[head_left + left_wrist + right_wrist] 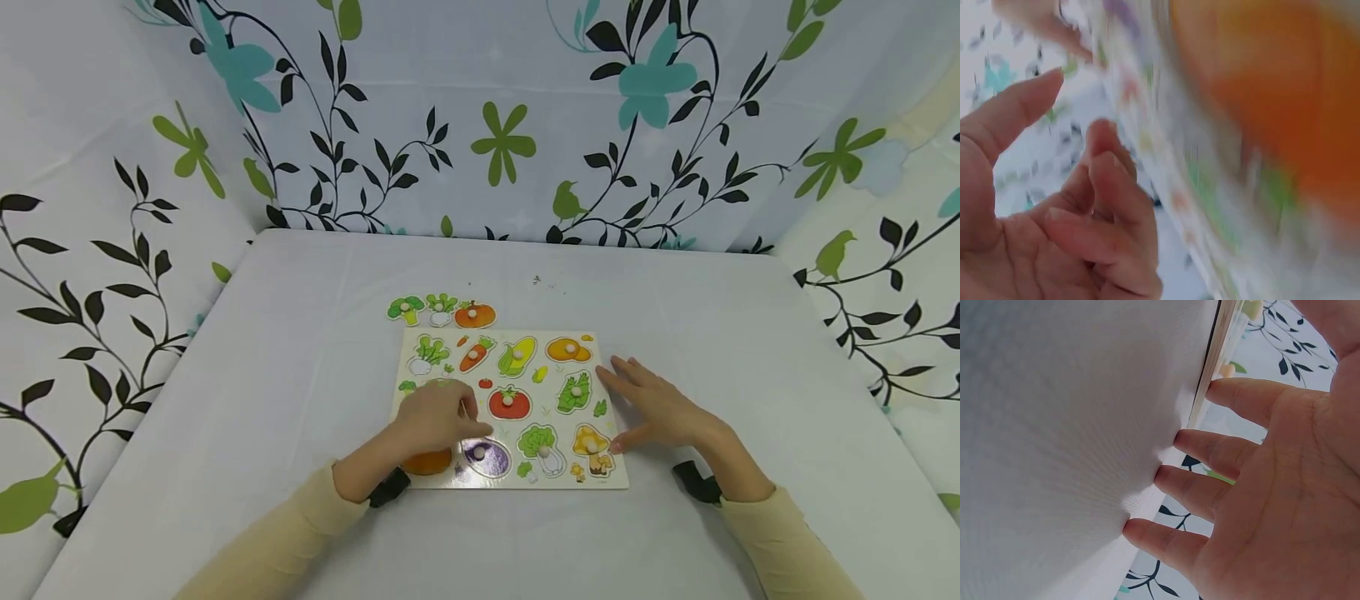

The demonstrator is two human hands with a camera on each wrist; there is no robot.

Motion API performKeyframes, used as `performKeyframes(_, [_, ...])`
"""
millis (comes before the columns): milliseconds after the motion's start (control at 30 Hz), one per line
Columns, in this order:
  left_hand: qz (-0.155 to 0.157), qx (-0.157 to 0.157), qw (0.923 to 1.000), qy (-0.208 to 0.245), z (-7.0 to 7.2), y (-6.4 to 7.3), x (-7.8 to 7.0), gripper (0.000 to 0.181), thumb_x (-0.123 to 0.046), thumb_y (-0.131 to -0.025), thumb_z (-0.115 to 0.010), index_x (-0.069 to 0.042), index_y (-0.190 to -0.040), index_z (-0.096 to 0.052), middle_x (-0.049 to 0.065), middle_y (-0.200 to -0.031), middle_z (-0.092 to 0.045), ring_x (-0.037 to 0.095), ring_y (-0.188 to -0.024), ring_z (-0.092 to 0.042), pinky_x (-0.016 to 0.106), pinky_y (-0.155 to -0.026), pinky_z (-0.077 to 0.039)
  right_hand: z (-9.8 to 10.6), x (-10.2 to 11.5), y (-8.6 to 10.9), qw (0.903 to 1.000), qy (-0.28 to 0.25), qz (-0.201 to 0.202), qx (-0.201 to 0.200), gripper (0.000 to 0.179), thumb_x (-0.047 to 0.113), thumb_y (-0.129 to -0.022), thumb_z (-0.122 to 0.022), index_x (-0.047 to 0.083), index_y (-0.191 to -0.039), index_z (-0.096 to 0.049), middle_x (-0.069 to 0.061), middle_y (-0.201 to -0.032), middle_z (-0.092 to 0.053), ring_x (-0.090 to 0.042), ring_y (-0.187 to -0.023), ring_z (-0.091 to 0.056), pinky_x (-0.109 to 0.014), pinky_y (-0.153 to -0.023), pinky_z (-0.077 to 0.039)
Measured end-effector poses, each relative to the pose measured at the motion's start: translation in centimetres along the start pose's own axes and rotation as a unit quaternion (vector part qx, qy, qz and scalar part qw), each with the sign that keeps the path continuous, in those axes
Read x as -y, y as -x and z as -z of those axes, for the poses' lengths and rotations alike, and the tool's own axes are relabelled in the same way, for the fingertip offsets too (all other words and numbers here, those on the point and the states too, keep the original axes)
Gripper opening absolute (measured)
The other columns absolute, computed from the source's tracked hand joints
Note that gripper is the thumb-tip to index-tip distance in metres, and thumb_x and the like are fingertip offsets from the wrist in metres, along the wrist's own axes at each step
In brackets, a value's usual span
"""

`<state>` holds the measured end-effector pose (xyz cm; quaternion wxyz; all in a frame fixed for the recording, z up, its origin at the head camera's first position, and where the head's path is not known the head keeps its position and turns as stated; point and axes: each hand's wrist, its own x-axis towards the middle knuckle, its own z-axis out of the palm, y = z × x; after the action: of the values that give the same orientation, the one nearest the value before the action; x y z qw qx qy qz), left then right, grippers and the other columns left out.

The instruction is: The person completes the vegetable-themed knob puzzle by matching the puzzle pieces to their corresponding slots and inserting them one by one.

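A wooden vegetable puzzle board lies flat on the white table, with knobbed pieces such as a tomato, an eggplant and a mushroom in it. Over its left part hovers my left hand, thumb apart from loosely bent fingers, nothing between them. This hand hides part of the board, and an orange pumpkin picture shows below it. At the board's right edge my right hand is spread, index fingertip against the wooden edge, other fingertips on the cloth.
Just beyond the board's back left edge lie three loose knobbed pieces in a row: broccoli, turnip and pumpkin. White cloth covers the table. Patterned curtains stand at the back and both sides.
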<state>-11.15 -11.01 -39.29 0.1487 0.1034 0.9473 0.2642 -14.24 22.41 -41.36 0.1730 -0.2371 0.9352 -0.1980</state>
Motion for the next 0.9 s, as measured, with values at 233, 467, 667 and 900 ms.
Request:
performKeyframes(233, [0.062, -0.088, 0.9916, 0.071, 6.8, -4.5, 3.8, 0.033, -0.027, -0.087, -0.072, -0.007, -0.113, -0.067, 0.009, -0.089, -0.065, 0.02, -0.071, -0.057, 0.026, -0.059, -0.043, -0.1, 0.0, -0.1, 1.0, 0.003, 0.0, 0.0, 0.108, 0.042, -0.066, -0.086, 0.005, -0.152, -0.033, -0.027, -0.159, -0.021, -0.052, -0.145, -0.013, -0.072, -0.112, -0.016])
performKeyframes(467, [0.104, -0.192, 0.9651, 0.145, 9.5, -8.3, 8.9, 0.038, -0.019, -0.091, -0.066, -0.007, -0.127, -0.062, 0.015, -0.102, -0.062, 0.024, -0.079, -0.054, 0.029, -0.065, -0.043, -0.2, 0.0, 0.0, 1.0, 0.003, 0.002, -0.001, 0.107, 0.043, -0.066, -0.087, 0.006, -0.152, -0.033, -0.027, -0.159, -0.022, -0.052, -0.145, -0.013, -0.072, -0.112, -0.017])
performKeyframes(667, [0.128, -0.2, 0.955, 0.178, 9.0, -9.9, 10.9, 0.038, -0.022, -0.092, -0.066, -0.007, -0.126, -0.062, 0.017, -0.112, -0.061, 0.026, -0.09, -0.055, 0.03, -0.071, -0.043, -0.2, 0.0, 0.1, 1.0, 0.005, 0.006, -0.002, 0.108, 0.043, -0.066, -0.086, 0.006, -0.152, -0.033, -0.027, -0.158, -0.022, -0.053, -0.145, -0.014, -0.072, -0.111, -0.018])
performKeyframes(900, [0.14, -0.188, 0.9584, 0.163, 8.2, -11.2, 11.1, 0.033, -0.023, -0.09, -0.067, -0.006, -0.118, -0.067, 0.017, -0.111, -0.064, 0.026, -0.085, -0.057, 0.029, -0.066, -0.045, -0.2, -0.2, 0.0, 0.9999, 0.015, 0.003, -0.003, 0.108, 0.044, -0.066, -0.087, 0.007, -0.152, -0.034, -0.026, -0.159, -0.023, -0.052, -0.145, -0.014, -0.072, -0.11, -0.02])
